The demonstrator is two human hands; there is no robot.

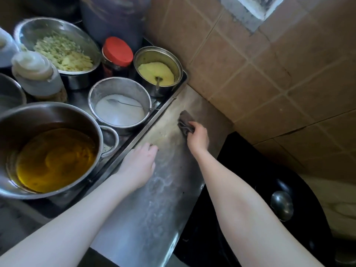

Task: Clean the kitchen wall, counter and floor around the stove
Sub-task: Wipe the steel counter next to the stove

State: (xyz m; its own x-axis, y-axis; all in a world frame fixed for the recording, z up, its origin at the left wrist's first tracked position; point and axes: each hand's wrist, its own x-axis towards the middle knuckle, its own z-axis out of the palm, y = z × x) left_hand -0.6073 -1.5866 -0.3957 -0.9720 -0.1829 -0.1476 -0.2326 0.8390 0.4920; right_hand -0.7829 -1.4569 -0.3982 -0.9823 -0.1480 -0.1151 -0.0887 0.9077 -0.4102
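Note:
A steel counter strip runs from the front toward the tiled wall, smeared with whitish residue and yellowish crumbs. My right hand grips a folded grey cloth and presses it on the counter near the wall corner. My left hand rests on the counter by the tray's rim, its fingers bent against the surface, holding nothing. The black wok on the stove lies right of the counter.
A steel tray on the left holds a big pot of oil, a pot of white powder, a pot of yellow powder, a red-lidded jar, a bowl of chopped vegetables and bottles. A ladle lies in the wok.

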